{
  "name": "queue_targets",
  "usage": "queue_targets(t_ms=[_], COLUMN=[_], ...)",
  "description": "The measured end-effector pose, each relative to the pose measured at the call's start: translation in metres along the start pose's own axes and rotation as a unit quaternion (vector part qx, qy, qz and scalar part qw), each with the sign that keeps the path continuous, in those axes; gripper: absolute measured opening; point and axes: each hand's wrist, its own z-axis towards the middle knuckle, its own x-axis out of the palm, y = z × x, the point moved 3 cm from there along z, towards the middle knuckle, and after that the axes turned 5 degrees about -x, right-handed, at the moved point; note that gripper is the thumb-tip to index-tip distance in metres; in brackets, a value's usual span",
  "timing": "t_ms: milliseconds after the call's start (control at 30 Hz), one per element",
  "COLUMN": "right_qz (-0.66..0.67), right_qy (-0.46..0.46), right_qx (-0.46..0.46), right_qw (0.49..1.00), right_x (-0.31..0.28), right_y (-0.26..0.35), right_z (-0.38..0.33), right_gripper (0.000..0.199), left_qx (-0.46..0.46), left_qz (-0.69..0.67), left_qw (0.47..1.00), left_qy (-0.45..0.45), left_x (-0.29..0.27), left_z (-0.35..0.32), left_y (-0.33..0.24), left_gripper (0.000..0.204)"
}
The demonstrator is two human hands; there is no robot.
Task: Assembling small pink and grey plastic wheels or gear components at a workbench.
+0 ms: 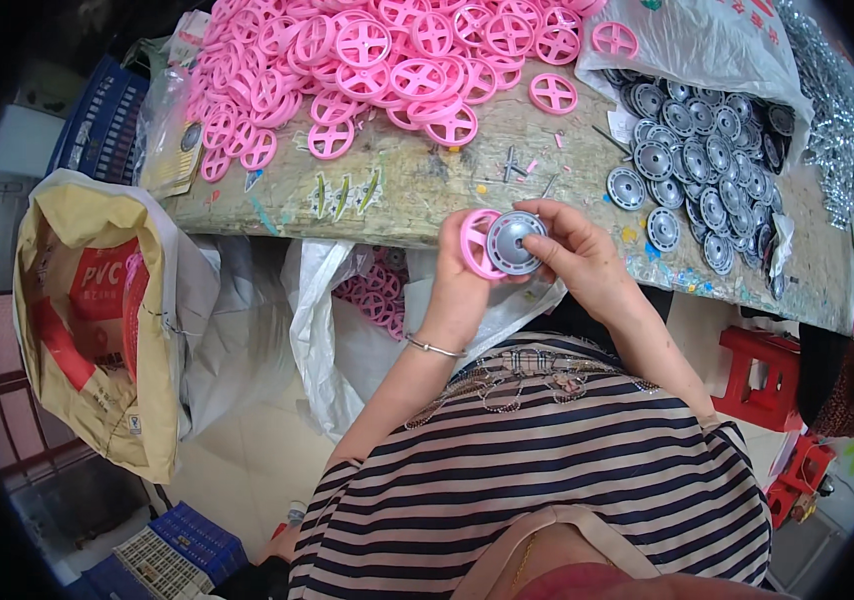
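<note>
Right fingers [555, 220] grip the grey disc [508, 240] overlapping the pink wheel [477, 238].

Two hands [587, 262]; one pink wheel [465, 242], one grey disc [505, 230] held; piled pink wheels [417, 78], piled grey discs [714, 153] uncountable.

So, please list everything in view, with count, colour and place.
Table: one, greenish brown, ahead
Held spoked ring: one, pink, centre
Held slotted disc: one, silver, centre
Loose spoked rings: many, pink, table's rear
Loose slotted discs: many, silver, table's right
Leaf-like pieces: three, green, table edge
Scraps: several, pink, table's middle
Plastic bag: one, white, upper right
Tinsel: one bunch, silver, right
Open sack: one, beige, left
Sack holding spoked rings: one, white, below table
Crates: at least two, blue, left
Stool: at least one, red, right
Striped top: one, navy and beige, torso
Bracelet: one, silver, left wrist
Left hand: one, bare, gripping ring
Right hand: one, bare, gripping disc
</note>
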Motion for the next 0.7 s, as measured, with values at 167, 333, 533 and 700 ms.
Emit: queue_targets(t_ms=[167,333,533,700], right_qz=[-0.031,-0.107,-0.255,-0.097], right_qy=[-0.023,-0.038,-0.021,0.005], right_qx=[-0.032,-0.091,-0.196,-0.018], right_qw=[0.999,0.989,0.947,0.995], right_x=[-0.01,-0.021,-0.007,-0.007], right_y=[-0.003,-0.008,0.009,-0.014], right_z=[0.0,0.0,-0.006,-0.001], right_gripper=[0.035,0.037,0.041,0.021], left_qx=[0.054,-0.025,-0.036,-0.004], left_qz=[0.26,-0.032,-0.03,0.044], left_qw=[0.963,0.981,0.989,0.991], left_qy=[0.054,0.188,0.138,0.129], left_x=[-0.005,0.007,0.006,0.007], left_z=[0.0,-0.012,-0.009,-0.009], left_y=[-0.007,-0.008,-0.002,-0.008], left_gripper=[0.042,0.045,0.036,0.032])
